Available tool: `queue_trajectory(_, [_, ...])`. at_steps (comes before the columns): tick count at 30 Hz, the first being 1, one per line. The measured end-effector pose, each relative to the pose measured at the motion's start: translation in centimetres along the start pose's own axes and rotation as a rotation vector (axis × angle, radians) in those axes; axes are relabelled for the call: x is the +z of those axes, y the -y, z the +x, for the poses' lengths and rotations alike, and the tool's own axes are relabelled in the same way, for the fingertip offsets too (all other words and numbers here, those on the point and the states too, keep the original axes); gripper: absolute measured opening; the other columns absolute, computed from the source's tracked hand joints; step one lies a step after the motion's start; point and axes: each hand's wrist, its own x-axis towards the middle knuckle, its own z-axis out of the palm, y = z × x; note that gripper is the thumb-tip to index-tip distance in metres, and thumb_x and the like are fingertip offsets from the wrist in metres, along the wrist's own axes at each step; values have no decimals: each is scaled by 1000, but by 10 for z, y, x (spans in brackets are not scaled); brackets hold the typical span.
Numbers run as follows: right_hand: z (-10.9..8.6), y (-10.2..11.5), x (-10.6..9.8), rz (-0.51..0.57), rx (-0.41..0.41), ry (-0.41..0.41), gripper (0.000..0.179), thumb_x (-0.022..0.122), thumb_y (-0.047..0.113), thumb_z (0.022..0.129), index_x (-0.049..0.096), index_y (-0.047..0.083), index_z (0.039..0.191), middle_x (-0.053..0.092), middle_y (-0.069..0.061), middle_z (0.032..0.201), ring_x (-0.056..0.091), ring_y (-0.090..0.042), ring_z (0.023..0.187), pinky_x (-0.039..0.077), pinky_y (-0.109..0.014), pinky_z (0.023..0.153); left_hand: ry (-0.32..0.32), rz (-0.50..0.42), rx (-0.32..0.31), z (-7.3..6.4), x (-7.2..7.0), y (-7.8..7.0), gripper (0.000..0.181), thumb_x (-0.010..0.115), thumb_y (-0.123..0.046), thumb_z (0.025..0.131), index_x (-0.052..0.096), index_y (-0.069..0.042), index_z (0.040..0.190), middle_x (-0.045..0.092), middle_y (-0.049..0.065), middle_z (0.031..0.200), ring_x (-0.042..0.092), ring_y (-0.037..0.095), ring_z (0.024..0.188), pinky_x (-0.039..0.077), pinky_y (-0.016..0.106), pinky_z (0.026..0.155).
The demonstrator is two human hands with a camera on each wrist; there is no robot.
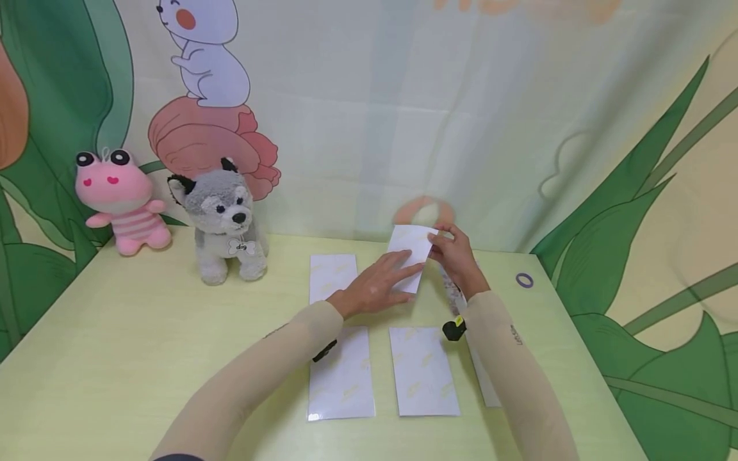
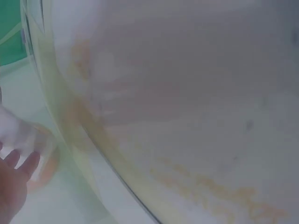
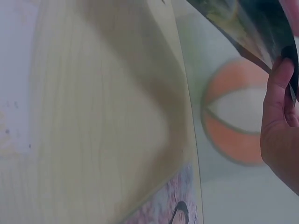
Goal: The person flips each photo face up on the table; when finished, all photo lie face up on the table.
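Note:
A photo print [image 1: 408, 241] is raised over the back of the table, its white back with faint yellow marks toward the head camera. My right hand [image 1: 458, 256] pinches it at the right edge. The fingers of my left hand [image 1: 375, 285] lie extended across its back. From the right wrist view, the glossy dark picture side of the print [image 3: 233, 23] curves above my right hand [image 3: 282, 112]. Beside that hand a picture-side-up print [image 1: 452, 291] lies on the table, partly hidden by the wrist. In the left wrist view, my left hand [image 2: 13, 186] shows only at the edge.
White-backed prints lie face down: back left [image 1: 331, 274], front left [image 1: 343, 390], front middle [image 1: 425, 374] and front right [image 1: 487, 384], partly under the right sleeve. A plush husky [image 1: 225, 224] and pink plush frog [image 1: 123, 198] sit at left. A purple ring [image 1: 524, 280] lies far right.

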Motion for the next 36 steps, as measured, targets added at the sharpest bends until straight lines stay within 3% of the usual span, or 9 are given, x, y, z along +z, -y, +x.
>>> queue_trajectory(5, [0, 0, 0, 44, -18, -19, 40, 58, 4, 99, 40, -5, 133, 67, 3, 75, 67, -7, 66, 56, -20, 63, -12, -47, 18, -1, 2, -2, 58, 61, -33, 100, 43, -18, 152, 35, 20, 158, 37, 35, 145, 33, 46, 117])
queue_trajectory(8, [-2, 0, -1, 67, -22, -23, 31, 58, 4, 99, 43, -2, 125, 67, 2, 73, 68, -7, 66, 56, -20, 63, -49, -25, 43, 0, 4, -3, 53, 58, -27, 102, 44, -17, 151, 40, 20, 155, 42, 35, 142, 36, 46, 115])
queue_trajectory(12, [-5, 1, -1, 76, -23, -17, 18, 58, 8, 100, 47, 9, 113, 67, 1, 76, 68, -9, 69, 57, -20, 65, -135, 22, 79, 2, 7, -4, 48, 57, -18, 101, 48, -13, 148, 49, 20, 148, 53, 34, 133, 44, 44, 109])
queue_trajectory(16, [-7, 2, -2, 92, -35, -4, 17, 57, 10, 101, 45, 11, 111, 67, -1, 80, 69, -10, 72, 58, -21, 68, -258, 48, 84, 4, 8, -5, 47, 61, -6, 94, 56, -10, 141, 60, 16, 137, 67, 29, 111, 55, 39, 91])
queue_trajectory(19, [-6, 1, -2, 108, -56, 7, 16, 57, 9, 100, 44, 10, 110, 68, -2, 80, 71, -12, 73, 59, -24, 70, -354, 56, 80, 6, 7, -4, 44, 67, -3, 91, 62, -9, 134, 66, 11, 128, 71, 25, 99, 58, 36, 79])
queue_trajectory(25, [-6, 0, 2, 123, -64, 24, 14, 57, 9, 100, 45, 11, 107, 71, -6, 80, 72, -15, 75, 60, -26, 71, -494, 62, 68, 9, 5, -2, 42, 75, -8, 88, 67, -11, 129, 72, 7, 115, 73, 19, 85, 57, 31, 69])
queue_trajectory(36, [-8, 0, 6, 95, -63, 54, 22, 62, 22, 99, 44, 12, 106, 68, -6, 81, 71, -15, 73, 60, -26, 72, -560, 8, 61, 11, 6, -1, 36, 75, -4, 87, 70, -6, 123, 74, 9, 102, 72, 17, 75, 57, 27, 66])
